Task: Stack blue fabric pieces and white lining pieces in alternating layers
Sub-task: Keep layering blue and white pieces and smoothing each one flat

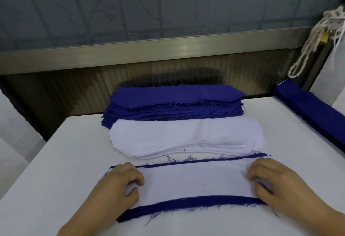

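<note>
Step in hand: aligning white lining piece atop blue fabric piece; left hand and right hand grip curled, pinching lining ends; next, likely a blue piece from blue stack beyond

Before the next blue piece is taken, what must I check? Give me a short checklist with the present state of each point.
1. White lining lies on the blue piece: ok, blue shows along its far and near edges.
2. Lining centred: cannot tell; the near blue margin looks wider than the far one.
3. Lining flat: ok, no fold visible between the hands.
4. Hands free to move: not ok, left hand and right hand both rest on the lining's ends with curled fingers.
5. Blue stack within reach, top piece flat: ok.
6. White stack tidy: not ok, its layers are fanned out at the near edge.
</note>
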`<act>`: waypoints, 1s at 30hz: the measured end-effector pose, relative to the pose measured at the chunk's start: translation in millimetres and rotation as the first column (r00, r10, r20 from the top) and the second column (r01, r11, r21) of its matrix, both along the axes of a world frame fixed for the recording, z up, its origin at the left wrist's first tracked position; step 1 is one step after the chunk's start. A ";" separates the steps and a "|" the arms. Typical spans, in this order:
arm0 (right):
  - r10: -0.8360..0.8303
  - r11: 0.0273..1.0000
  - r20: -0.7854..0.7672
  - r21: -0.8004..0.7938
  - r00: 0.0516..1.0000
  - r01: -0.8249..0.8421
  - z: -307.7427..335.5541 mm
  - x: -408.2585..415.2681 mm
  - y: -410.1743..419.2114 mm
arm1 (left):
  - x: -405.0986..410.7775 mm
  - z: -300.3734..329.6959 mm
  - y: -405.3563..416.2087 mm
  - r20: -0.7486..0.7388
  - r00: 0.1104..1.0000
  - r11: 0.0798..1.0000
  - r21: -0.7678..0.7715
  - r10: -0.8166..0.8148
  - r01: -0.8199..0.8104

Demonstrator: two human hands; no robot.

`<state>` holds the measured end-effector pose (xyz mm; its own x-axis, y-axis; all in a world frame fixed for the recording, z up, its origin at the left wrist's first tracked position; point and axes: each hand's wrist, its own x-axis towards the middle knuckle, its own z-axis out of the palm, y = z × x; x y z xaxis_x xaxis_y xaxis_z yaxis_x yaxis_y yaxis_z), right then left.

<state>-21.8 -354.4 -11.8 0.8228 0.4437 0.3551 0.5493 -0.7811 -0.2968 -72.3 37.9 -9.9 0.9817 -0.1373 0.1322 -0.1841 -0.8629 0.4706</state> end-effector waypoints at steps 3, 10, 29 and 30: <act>-0.089 0.996 -0.032 0.008 0.996 0.089 2.8 3.0 -4.7 | -0.3 3.0 8.5 -0.034 0.998 0.999 -0.002 0.049 -0.050; -0.203 0.975 0.037 -0.090 0.979 0.205 6.8 17.8 -0.9 | 8.2 2.9 7.9 0.063 0.984 0.977 0.126 0.165 -0.172; -0.038 0.997 0.077 -0.066 0.996 0.043 62.8 192.4 68.8 | 185.3 58.8 -41.5 0.327 0.942 0.973 0.187 0.071 -0.138; -0.029 0.993 0.081 -0.111 0.996 0.038 61.8 196.9 69.4 | 195.8 58.4 -41.2 0.298 0.953 0.967 0.222 0.052 -0.122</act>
<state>175.1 -285.0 49.9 0.8093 0.4572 0.3689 0.5406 -0.8253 -0.1632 123.5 -3.3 48.5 0.9157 -0.1149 0.3850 -0.2005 -0.9611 0.1901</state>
